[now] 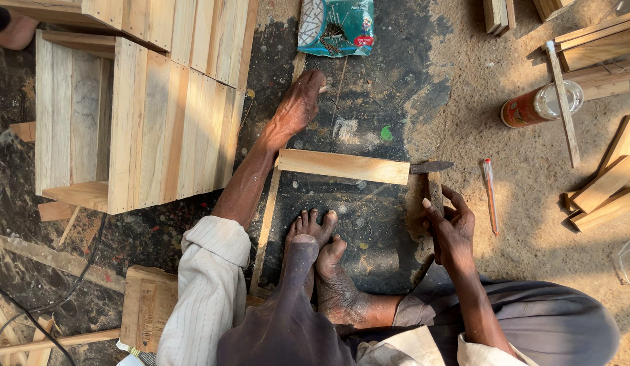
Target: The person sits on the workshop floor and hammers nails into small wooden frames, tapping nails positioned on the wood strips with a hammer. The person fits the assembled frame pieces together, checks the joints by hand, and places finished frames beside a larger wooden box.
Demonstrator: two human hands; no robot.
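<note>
Sawdust-strewn workshop floor is bearing a short plank lying unfastened across a long strip, while the left hand is reaching, fingers together, toward the nail packet and the right hand is gripping a hammer.

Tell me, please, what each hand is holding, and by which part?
The right hand grips a hammer by its wooden handle, just below the head. The left hand holds nothing; it reaches toward the bag of nails.
</note>
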